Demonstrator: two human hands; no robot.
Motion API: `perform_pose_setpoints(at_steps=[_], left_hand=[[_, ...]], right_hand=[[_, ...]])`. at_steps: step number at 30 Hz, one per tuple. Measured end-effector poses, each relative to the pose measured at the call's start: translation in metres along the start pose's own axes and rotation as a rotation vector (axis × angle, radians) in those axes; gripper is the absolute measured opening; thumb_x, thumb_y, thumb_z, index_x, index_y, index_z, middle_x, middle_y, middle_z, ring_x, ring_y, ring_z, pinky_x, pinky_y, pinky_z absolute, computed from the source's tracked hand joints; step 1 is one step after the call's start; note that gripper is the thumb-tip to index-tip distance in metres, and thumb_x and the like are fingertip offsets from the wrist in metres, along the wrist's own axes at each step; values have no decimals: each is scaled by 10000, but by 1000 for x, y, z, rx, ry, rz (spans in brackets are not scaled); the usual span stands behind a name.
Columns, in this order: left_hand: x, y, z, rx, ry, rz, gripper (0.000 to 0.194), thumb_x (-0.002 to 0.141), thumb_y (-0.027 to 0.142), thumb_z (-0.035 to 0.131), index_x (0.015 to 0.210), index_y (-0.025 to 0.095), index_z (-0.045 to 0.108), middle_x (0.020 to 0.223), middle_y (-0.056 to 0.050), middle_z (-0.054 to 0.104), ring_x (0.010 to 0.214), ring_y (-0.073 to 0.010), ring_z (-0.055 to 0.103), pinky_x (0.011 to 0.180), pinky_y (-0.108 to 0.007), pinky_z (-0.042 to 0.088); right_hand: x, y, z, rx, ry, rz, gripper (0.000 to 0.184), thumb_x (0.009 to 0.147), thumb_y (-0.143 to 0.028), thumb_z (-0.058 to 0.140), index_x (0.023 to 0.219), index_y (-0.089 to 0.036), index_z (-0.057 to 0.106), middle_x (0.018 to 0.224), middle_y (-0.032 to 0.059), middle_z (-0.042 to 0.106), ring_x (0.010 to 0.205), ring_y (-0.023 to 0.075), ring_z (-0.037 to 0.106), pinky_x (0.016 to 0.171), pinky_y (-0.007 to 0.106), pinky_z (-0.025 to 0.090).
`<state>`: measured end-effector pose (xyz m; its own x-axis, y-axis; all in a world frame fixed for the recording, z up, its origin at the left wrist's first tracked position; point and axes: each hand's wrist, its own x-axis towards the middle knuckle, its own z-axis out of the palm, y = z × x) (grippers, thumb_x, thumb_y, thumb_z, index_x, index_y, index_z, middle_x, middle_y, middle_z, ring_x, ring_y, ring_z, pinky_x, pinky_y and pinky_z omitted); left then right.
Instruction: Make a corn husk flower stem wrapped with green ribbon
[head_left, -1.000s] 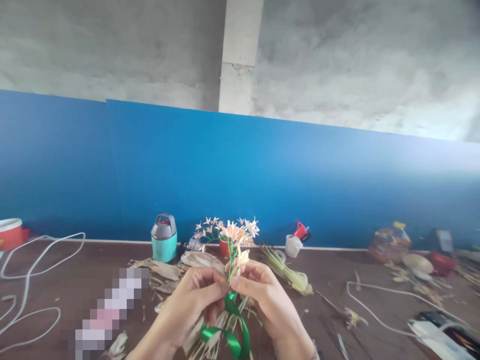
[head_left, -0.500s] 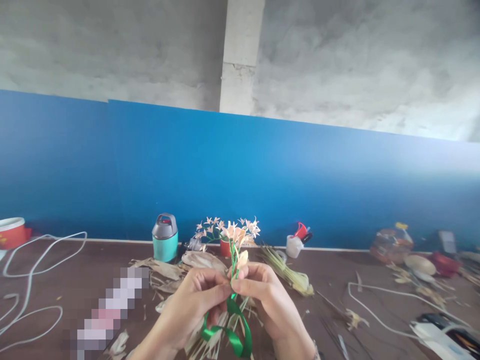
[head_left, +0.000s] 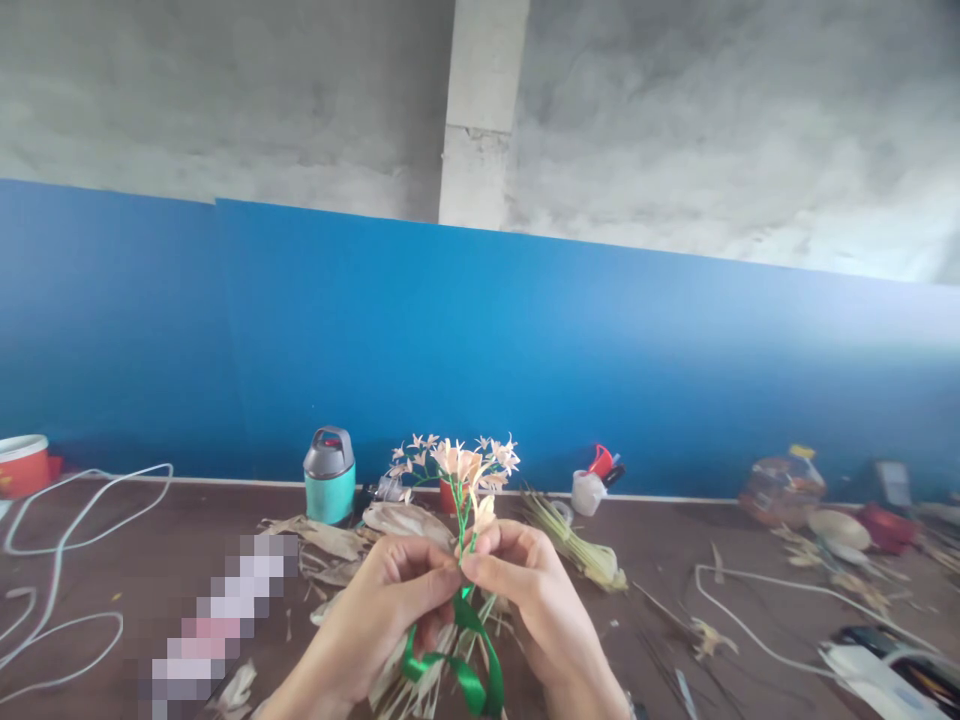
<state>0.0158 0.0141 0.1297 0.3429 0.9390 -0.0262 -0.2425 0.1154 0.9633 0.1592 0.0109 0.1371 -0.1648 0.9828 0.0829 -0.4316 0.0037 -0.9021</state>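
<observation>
Between my two hands stands an upright artificial flower stem [head_left: 462, 510], green-wrapped, with pale peach blossoms [head_left: 457, 460] at its top and a cream bud [head_left: 484, 514] on the right. My left hand [head_left: 401, 590] pinches the stem low down between thumb and fingers. From the other side, my right hand [head_left: 521, 575] closes thumb and fingertips on the same stem, just below the bud. A shiny green ribbon [head_left: 471, 685] loops down beneath my hands; my fingers hide its upper end. Under it lie pale dry stalks [head_left: 420, 690].
Behind the hands are dried husks [head_left: 409, 520], a red pot [head_left: 452, 496] and a teal flask [head_left: 330, 480]. A straw bundle [head_left: 581, 550] lies to the right, near a white cup [head_left: 589, 493]. White cables [head_left: 56, 560] curl at left. A blue panel [head_left: 525, 350] borders the table.
The stem's blossoms have tipped slightly to the left, and the bud has shifted a little left and down. Both hands keep their pinch in nearly the same place.
</observation>
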Motion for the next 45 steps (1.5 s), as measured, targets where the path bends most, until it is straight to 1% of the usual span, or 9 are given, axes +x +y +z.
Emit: perform_pose_setpoints(at_steps=[11,18,27,30,32,36,39,42,45], left_hand=[[-4,5,3,-85,-17,4,331,580,416,792,563,126,635,455,16,569,364,-60,483,363,-165,358],[-6,6,2,-72,-6,2,283,568,382,784,565,133,648,472,15,586,375,-72,511,374,-174,368],[-6,4,1,47,-1,32,364,568,462,763,513,137,607,393,24,544,322,-56,446,350,-169,331],[-7,4,1,2,-16,14,343,562,446,771,544,148,601,393,31,551,298,-50,440,327,-157,299],[-7,5,1,-29,-31,-11,326,557,423,780,549,155,594,394,34,557,289,-50,444,314,-151,291],[-8,1,-1,-38,-97,-50,272,583,361,774,534,155,602,408,19,586,283,-49,462,292,-135,296],[-9,-4,-4,-55,-140,-67,182,608,295,756,569,160,640,425,12,612,306,-61,506,296,-125,335],[-9,-6,-5,-65,-164,-66,141,621,268,746,585,166,656,432,13,624,316,-64,521,297,-119,362],[-9,-5,-5,-70,-214,-94,167,633,303,748,591,162,669,448,-2,642,299,-52,509,295,-113,375]], right_hand=[[-1,3,4,49,6,-40,287,496,-217,863,600,-152,604,634,-12,599,533,93,502,512,213,383],[1,8,3,60,-2,-32,297,493,-226,865,602,-163,596,593,-18,596,494,100,505,475,222,380],[-3,1,4,-15,-23,-52,279,499,-196,858,596,-142,602,605,-22,569,534,86,477,501,198,361],[-3,-1,3,-20,-104,-50,242,567,-223,826,716,-156,648,639,-19,586,575,105,497,552,219,387],[-2,-2,1,-13,-173,2,210,609,-239,799,761,-164,674,683,-3,619,612,122,529,600,239,409],[0,-3,-4,47,-232,93,136,579,-223,805,642,-170,697,652,2,635,586,120,529,578,241,400],[0,-3,-6,57,-296,129,164,542,-245,829,592,-156,700,574,-18,588,520,100,485,526,230,356],[0,-5,-8,37,-336,125,203,518,-266,843,582,-136,701,539,-30,551,490,79,446,502,213,317],[-2,-7,-10,1,-354,89,210,539,-284,833,608,-136,702,535,-29,543,500,83,438,507,213,323]])
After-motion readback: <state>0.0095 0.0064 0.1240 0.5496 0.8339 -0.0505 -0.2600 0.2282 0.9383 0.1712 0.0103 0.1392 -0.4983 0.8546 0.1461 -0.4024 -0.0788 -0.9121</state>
